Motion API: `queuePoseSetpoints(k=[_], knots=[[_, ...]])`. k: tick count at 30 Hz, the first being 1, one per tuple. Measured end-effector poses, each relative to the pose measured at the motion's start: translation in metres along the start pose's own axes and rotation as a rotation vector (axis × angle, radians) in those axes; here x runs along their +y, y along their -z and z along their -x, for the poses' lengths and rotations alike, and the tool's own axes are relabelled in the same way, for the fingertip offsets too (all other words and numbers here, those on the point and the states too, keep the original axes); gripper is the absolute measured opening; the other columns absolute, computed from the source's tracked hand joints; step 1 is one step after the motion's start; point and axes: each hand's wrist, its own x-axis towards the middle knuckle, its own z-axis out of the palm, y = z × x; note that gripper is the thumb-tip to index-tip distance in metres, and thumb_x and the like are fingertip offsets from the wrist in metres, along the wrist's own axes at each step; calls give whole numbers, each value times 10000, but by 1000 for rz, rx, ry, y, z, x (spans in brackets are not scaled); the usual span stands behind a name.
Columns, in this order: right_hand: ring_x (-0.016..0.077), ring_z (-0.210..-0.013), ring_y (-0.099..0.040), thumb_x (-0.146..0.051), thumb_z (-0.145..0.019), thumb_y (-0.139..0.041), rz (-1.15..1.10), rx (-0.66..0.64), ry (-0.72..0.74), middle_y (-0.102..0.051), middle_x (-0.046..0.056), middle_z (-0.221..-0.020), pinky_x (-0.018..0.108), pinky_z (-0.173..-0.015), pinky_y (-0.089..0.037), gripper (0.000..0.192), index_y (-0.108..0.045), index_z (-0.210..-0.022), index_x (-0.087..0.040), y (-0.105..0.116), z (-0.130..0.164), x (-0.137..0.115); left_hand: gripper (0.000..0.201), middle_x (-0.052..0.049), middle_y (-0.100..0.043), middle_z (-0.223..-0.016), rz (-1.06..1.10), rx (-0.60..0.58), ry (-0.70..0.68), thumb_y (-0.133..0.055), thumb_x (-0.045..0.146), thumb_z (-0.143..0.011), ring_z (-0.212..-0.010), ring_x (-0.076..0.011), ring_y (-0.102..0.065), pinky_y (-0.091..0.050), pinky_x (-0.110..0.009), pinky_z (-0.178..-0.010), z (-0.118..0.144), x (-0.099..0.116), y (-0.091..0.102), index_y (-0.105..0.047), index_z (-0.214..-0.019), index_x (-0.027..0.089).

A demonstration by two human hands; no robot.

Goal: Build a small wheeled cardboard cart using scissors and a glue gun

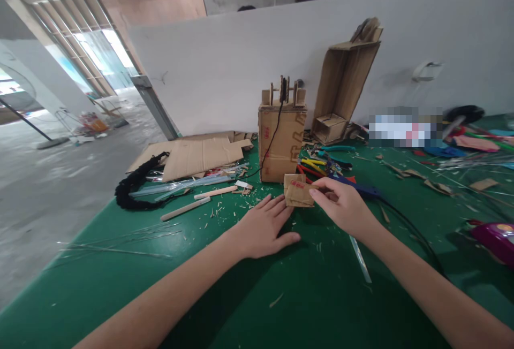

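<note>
The green tabletop point(281, 306) runs out to a bare left edge that drops to a grey floor; the near part, between and below the two forearms, is open green with only scattered chips and a few thin clear rods point(120, 244). The far edge is closed off by a white partition wall point(225, 65). To the right the surface is crowded with scraps and a purple object point(496, 239) near the right border.

An upright cardboard box point(281, 143) stands behind the hands, topped with small wooden uprights, a black cord point(268, 148) trailing down its front. Its contents cannot be seen. Further back a tall open cardboard frame point(345, 84) leans against the wall, with a small open box point(330, 127) at its foot; that one looks empty. Flat cardboard sheets point(196, 156) lie to the left, with a black braided cord point(134, 186) and two wooden sticks point(201, 202) in front of them. Coloured pliers point(321, 164) lie right of the upright box.

The left hand point(263, 228) lies flat, palm down, fingers spread and pointing forward, its fingertips just beside a small cardboard piece point(297, 191). The right hand point(341, 204) pinches that piece at its right edge between thumb and fingers, holding it just in front of the upright box, low over the tabletop. A blue tool point(363, 189) with a black cable lies behind the right hand.
</note>
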Motion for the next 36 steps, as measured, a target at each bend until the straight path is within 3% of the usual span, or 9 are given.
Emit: queuePoseSetpoints(k=[8,13,16,19,22,27,32,36], knots=[[166,-660,-588,-328,-840,-490,36,-26,15,-643,30,-735,289,-596,-459,177,-591,-807,-186,0,0,-3,635,-100,-280,-1489,-54,85,155,-223,540,-919,-1387,-224,-201,-137,-414,-1135,21,-37,1,-272,-1425,159],[153,-622,-566,-328,-856,-467,82,-168,54,-632,26,-705,269,-533,-423,197,-601,-819,-187,0,2,-2,645,-113,-279,-1488,-79,93,222,-246,543,-913,-1379,-251,-222,-135,-446,-1133,41,-42,0,-279,-1423,149],[150,-655,-564,-326,-872,-460,92,-234,79,-635,27,-743,259,-534,-414,201,-610,-847,-194,0,4,-2,550,-112,-404,-1426,-135,178,251,-290,478,-926,-1339,-252,-310,-180,-449,-1118,43,-37,3,-390,-1358,153],[154,-682,-569,-313,-872,-469,102,-274,91,-642,31,-773,263,-554,-421,185,-612,-854,-196,0,4,-3,333,-70,-602,-1186,-169,270,261,-326,319,-945,-1148,-227,-494,-343,-411,-1004,36,-30,9,-566,-1139,194],[156,-690,-572,-293,-873,-468,118,-298,115,-644,31,-784,283,-604,-437,176,-610,-840,-196,1,3,-4,257,-47,-652,-977,-185,296,248,-350,237,-936,-961,-213,-556,-413,-383,-861,26,-25,14,-600,-986,205],[160,-710,-584,-272,-863,-484,139,-288,159,-647,29,-796,291,-646,-443,146,-604,-833,-196,3,4,-4,230,-45,-648,-908,-188,237,237,-393,285,-926,-899,-222,-565,-431,-378,-787,7,-22,22,-588,-1014,201],[151,-701,-589,-279,-860,-489,133,-315,175,-655,20,-782,276,-651,-443,147,-610,-839,-198,5,4,-2,391,-66,-562,-1054,-236,103,37,-348,96,-886,-959,-206,-503,-423,-336,-795,-9,-27,30,-544,-1188,248],[149,-713,-594,-262,-832,-517,163,-309,194,-663,25,-789,271,-664,-437,124,-620,-832,-193,4,4,1,409,-59,-535,-1089,-225,71,-13,-385,92,-854,-1008,-212,-469,-406,-350,-852,-17,-32,28,-576,-1167,273]])
